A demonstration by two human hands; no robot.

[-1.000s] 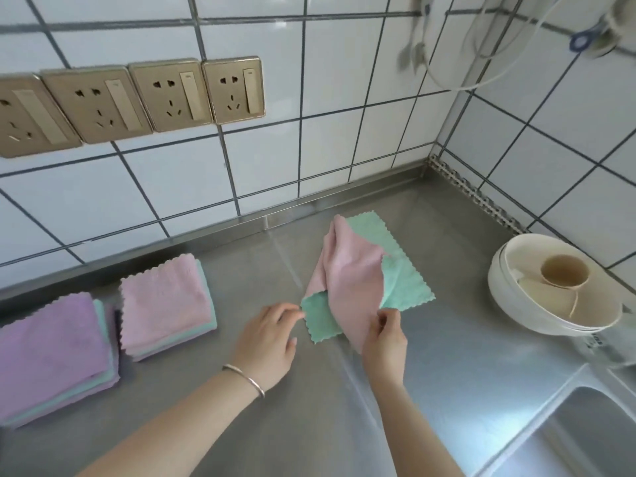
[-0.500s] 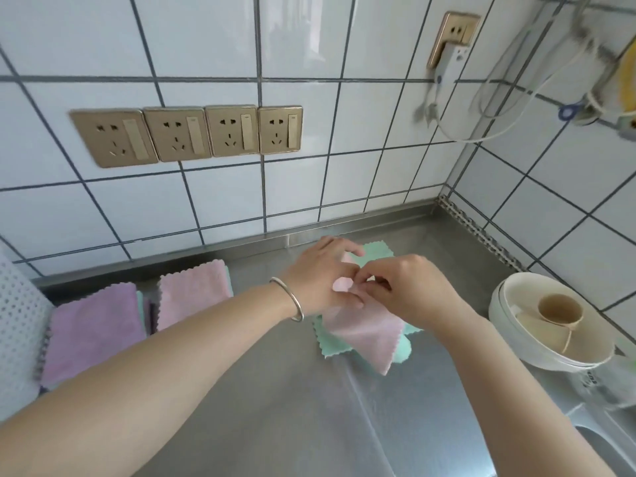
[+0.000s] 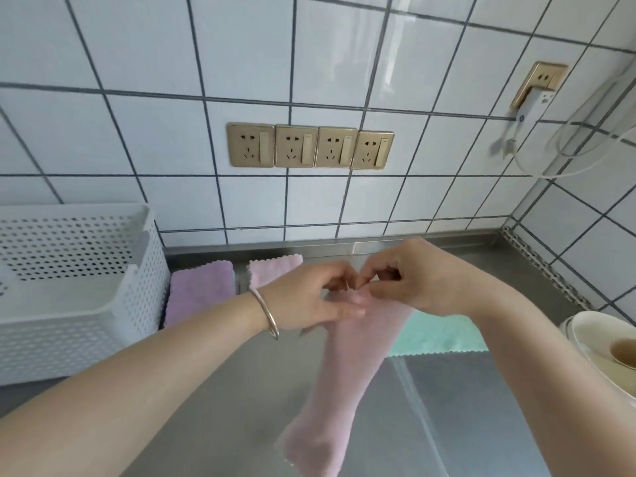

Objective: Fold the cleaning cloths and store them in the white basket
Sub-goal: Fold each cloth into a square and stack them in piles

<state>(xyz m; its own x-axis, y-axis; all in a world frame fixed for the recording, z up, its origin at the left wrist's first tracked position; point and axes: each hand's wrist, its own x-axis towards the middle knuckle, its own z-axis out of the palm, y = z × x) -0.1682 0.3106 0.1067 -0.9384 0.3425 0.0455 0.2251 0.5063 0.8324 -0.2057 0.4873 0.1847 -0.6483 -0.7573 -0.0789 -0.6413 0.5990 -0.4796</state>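
Observation:
A pink cloth (image 3: 347,366) hangs above the steel counter, pinched at its top edge by my left hand (image 3: 309,297) and my right hand (image 3: 413,280), which meet close together. Beneath it a green cloth (image 3: 437,335) lies flat on the counter. Two folded stacks sit against the back wall: a purple one (image 3: 201,290) and a pink one (image 3: 272,268), partly hidden by my left hand. The white perforated basket (image 3: 113,325) stands at the left, with nothing visible inside.
A cream bowl holding a small cup (image 3: 609,352) sits at the right edge of the steel counter (image 3: 220,401). Four gold wall sockets (image 3: 309,146) line the tiled back wall. A plugged-in white cable (image 3: 530,115) hangs at upper right.
Both hands have lifted the pink cloth off the green one, so it now hangs down. The view has tilted up and swung left, bringing the white basket into sight.

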